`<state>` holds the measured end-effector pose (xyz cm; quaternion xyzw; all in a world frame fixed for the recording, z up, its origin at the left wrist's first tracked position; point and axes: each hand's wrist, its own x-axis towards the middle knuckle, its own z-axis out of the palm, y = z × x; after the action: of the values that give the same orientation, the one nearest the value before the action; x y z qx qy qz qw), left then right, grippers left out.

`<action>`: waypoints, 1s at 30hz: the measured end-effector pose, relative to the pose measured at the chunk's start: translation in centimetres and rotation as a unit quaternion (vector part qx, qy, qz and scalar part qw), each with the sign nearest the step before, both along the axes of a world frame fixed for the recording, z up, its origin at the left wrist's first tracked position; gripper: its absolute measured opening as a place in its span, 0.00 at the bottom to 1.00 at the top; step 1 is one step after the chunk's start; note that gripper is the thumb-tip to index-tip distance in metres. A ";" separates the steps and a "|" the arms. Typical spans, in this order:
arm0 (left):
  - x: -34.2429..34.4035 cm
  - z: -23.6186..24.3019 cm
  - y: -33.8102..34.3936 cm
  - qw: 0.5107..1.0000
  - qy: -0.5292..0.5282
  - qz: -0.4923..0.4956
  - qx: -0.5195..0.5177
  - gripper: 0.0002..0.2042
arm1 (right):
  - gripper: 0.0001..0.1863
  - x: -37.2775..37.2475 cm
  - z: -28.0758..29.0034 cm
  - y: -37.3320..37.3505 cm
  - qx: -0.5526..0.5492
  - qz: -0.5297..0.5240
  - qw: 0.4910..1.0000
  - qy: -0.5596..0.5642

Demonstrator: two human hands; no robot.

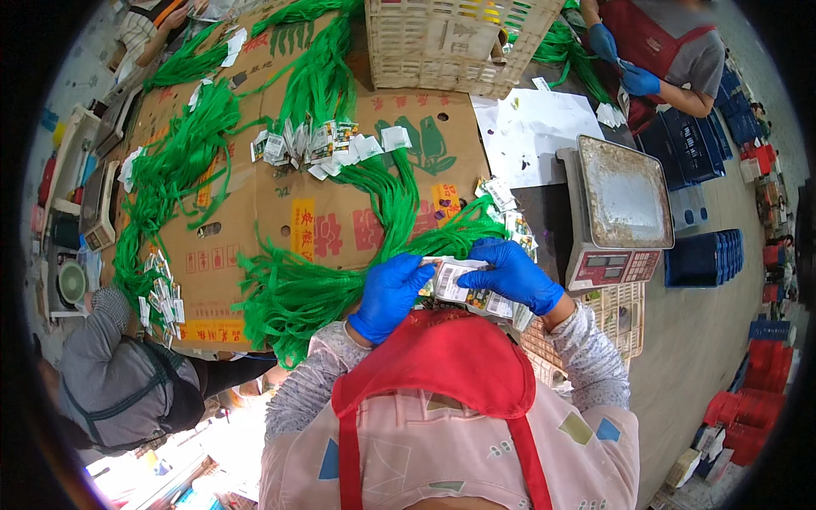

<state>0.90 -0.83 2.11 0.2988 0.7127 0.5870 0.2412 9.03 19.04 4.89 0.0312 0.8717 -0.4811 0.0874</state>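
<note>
Head view, hands: left hand (389, 296) in a blue glove pinches the left edge of some printed labels (452, 282); right hand (517, 276), gloved alike, grips their right side, thumb across the face.
Labels' place: between both hands, just above the red apron (438, 361), at the cardboard's near edge.
Hidden: most fingertips lie behind the labels; green strips (297, 293) pass behind the left hand, and probably some join the labels, though overlap blurs this.
Cut off: a cream crate (450, 47) leaves by the upper border; co-workers at left and upper right show only in part.
Edges and room: brown cardboard (263, 195) shows between the green bundles; a white sheet (540, 140) adjoins its right edge, with a scale (625, 195) beside it, right of the hands.
Materials, shapes: strips thin, glossy, plastic-looking, heaped in long tangles; labels small, flat, rectangular; scale pan squarish, worn, stained metal; crate walls slotted plastic; sleeves speckled grey cloth.
</note>
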 end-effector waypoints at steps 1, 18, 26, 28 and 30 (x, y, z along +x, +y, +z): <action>-0.6 -0.1 -0.2 0.996 0.092 0.003 -0.005 0.07 | 0.14 0.0 -0.4 0.1 -0.010 0.004 0.998 0.059; -1.6 0.5 0.0 0.965 -0.246 0.074 0.047 0.10 | 0.17 0.0 0.7 0.7 -0.327 -0.130 0.931 -0.099; -1.4 0.8 1.2 0.965 -0.224 -0.023 0.137 0.21 | 0.18 -1.6 1.0 -0.7 -0.326 -0.084 0.937 -0.090; -1.6 1.9 1.0 0.959 -0.243 -0.036 0.141 0.23 | 0.15 -1.7 0.6 -0.8 -0.316 -0.091 0.940 -0.086; -1.8 2.1 0.7 0.951 -0.259 -0.052 0.163 0.27 | 0.13 -1.6 0.6 -0.7 -0.333 -0.126 0.931 -0.081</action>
<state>-0.94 -0.11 4.25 0.2088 0.5041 0.7386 0.3959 7.47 18.30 5.51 0.1486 0.6405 -0.7465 0.1020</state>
